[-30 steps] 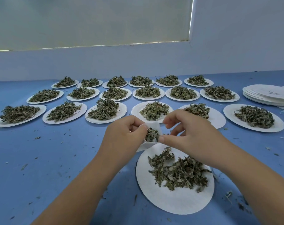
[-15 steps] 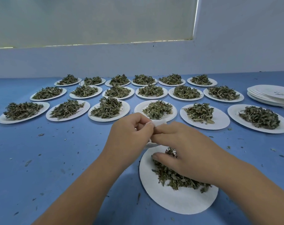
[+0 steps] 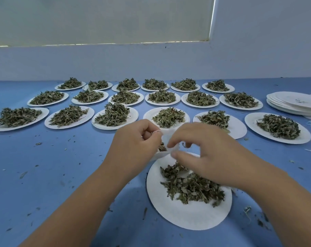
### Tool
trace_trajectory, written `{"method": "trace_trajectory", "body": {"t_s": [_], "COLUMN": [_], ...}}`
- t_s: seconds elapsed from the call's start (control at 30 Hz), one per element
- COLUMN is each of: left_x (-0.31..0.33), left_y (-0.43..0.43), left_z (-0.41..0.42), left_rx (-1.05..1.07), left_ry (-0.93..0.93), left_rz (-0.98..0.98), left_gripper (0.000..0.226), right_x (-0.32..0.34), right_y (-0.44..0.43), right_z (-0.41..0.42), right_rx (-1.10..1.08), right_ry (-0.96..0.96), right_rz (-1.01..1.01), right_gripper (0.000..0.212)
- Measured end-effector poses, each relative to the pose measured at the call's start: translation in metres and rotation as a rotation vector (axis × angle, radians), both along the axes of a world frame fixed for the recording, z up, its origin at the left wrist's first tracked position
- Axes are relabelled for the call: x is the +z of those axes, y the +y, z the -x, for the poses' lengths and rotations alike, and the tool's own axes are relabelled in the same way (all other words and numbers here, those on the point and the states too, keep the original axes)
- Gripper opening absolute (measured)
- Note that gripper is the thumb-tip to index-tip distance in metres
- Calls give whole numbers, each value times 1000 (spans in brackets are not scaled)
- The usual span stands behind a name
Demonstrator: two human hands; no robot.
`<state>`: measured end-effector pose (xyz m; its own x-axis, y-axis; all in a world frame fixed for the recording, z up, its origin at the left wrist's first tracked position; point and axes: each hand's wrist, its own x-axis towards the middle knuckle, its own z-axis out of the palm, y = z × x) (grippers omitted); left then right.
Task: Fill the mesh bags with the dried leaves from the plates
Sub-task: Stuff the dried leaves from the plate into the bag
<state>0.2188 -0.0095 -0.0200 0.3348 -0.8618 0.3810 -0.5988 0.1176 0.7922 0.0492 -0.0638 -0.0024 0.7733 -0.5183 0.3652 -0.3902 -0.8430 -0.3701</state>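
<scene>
Mesh bag [image 3: 169, 138] ctr frame btwn hands: L hand [image 3: 133, 143] pinches top edge, R hand [image 3: 201, 152] pinches rim, just above near plate [image 3: 169, 211] w/ dried leaves [image 3: 192, 188].

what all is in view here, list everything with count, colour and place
plates with dried leaves: 18, white with green-brown piles, three rows of six across the far table
near plate: 1, white, front centre, loose leaf pile on it
stack of empty plates: 1 stack, white, far right
mesh bag: 1, white, held above the near plate's far rim, some leaves inside
table: 1, blue, scattered with leaf crumbs
blind: 1, pale, top
left hand: pinches the bag
right hand: pinches the bag's edge
</scene>
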Motion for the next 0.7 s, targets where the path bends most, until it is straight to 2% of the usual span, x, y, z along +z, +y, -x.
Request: {"method": "trace_trajectory", "body": {"t_s": [0.07,0.13,0.2,0.3,0.37,0.47,0.7], "left_x": [3,5,6,5,5,4,2], "left_y": [0,0,0,-1,-1,-1,-3], "left_z": [-5,-10,-12,-12,-12,-11,-11], "left_rx": [40,63,84,94,88,78,85], "left_ry": [-13,-14,-28,-37,-46,-61,-75], "left_rz": [24,40,49,54,53,47,34], "left_gripper": [19,19,18,17,18,19,19], "right_x": [4,5,1,-9,-14,-17,-21], "right_y": [-6,-8,-6,0,3,4,7], "right_z": [7,11,9,2,-1,-4,-8], "right_rx": [-81,-130,-142,-112,-99,-69,15], "right_ry": [-45,18,172,413,480,514,489], "right_rz": [-41,-72,-86,-58,-35,-10,-23], "right_gripper": [12,20,39,77,84,79,48]}}
